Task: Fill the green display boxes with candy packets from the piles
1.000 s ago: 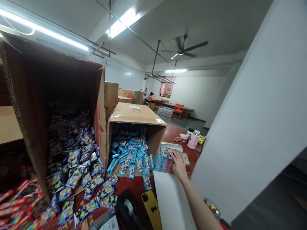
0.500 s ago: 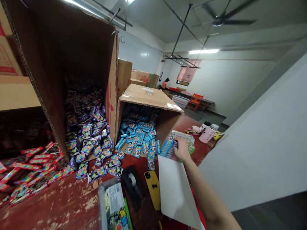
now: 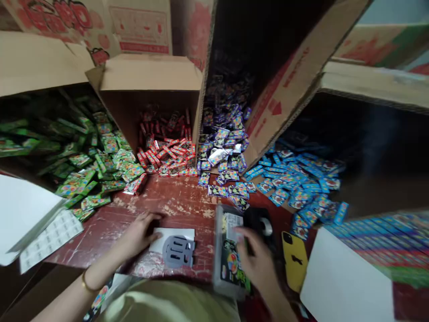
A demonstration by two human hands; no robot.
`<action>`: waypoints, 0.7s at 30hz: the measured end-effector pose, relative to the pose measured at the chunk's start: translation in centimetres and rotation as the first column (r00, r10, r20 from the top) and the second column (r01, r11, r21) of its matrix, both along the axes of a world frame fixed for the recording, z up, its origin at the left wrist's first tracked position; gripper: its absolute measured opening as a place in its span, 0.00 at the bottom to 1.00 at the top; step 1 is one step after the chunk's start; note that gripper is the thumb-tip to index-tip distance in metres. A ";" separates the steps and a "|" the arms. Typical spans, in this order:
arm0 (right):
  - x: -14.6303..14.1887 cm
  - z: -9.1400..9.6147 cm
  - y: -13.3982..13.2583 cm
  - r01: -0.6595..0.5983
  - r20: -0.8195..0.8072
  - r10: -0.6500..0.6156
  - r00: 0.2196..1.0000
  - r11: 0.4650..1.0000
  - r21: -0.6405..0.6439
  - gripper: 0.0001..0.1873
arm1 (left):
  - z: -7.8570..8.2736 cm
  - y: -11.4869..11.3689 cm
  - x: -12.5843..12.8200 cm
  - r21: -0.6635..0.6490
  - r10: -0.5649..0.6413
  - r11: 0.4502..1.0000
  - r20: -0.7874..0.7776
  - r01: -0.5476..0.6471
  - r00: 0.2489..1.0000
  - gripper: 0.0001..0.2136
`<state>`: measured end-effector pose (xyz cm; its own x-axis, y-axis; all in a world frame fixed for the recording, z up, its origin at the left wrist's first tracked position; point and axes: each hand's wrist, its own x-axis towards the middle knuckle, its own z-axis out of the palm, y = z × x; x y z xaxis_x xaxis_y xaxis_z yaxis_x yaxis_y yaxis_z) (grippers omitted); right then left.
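My left hand (image 3: 142, 235) rests on the red worktop with its fingers apart, the thumb by the left edge of a small white piece (image 3: 161, 241). A grey-lilac slotted disc (image 3: 179, 251) lies at that piece's right side. Over a clear plastic tray (image 3: 217, 268) is my right hand (image 3: 256, 257), slightly blurred, with a gap between thumb and fingers; I see nothing held in it. Printed black and green cards (image 3: 231, 264) lie in the tray, partly covered by the hand.
Cardboard boxes on their sides spill green packets (image 3: 80, 174), red packets (image 3: 167, 154), purple packets (image 3: 229, 147) and blue packets (image 3: 301, 174). A black tape dispenser (image 3: 268, 226), a yellow phone (image 3: 295, 261) and a white board (image 3: 345, 277) lie right. A sticker sheet (image 3: 52, 239) is left.
The view has swung left and down. My right hand has come back from the printed sheets at the right to the plastic tray. My left hand has come into view.
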<state>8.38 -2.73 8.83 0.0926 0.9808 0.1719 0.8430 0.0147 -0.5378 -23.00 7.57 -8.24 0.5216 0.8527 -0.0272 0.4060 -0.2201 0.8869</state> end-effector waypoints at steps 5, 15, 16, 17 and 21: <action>-5.1 -5.8 1.5 -0.108 -0.140 0.100 0.985 0.993 -0.051 0.17 | 1.1 -0.3 1.9 -0.318 0.139 0.945 0.171 -0.079 0.975 0.15; -7.2 -4.9 2.8 -0.254 -0.747 -0.019 0.664 0.934 -0.250 0.26 | 8.2 -0.4 3.8 -0.729 0.456 0.594 0.653 0.340 0.605 0.30; -8.3 -4.3 3.0 -0.341 -0.835 -0.038 0.549 0.902 -0.265 0.29 | 8.6 -1.0 4.6 -0.716 0.457 0.505 0.696 0.482 0.554 0.32; -9.4 -4.0 3.3 -0.394 -0.892 -0.074 0.447 0.878 -0.271 0.30 | 9.0 -1.6 5.5 -0.672 0.496 0.353 0.724 0.651 0.478 0.32; -9.3 -3.9 3.6 -0.102 -0.915 -0.164 0.370 0.971 -0.215 0.24 | 11.7 -3.9 8.0 -0.653 0.368 0.007 0.706 0.758 0.605 0.30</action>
<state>-0.91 0.88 4.91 0.0933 0.9670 -0.2370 -0.1867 -0.2168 -0.9582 -15.03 3.71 3.41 0.9682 0.1729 -0.1808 -0.1388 0.9725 0.1869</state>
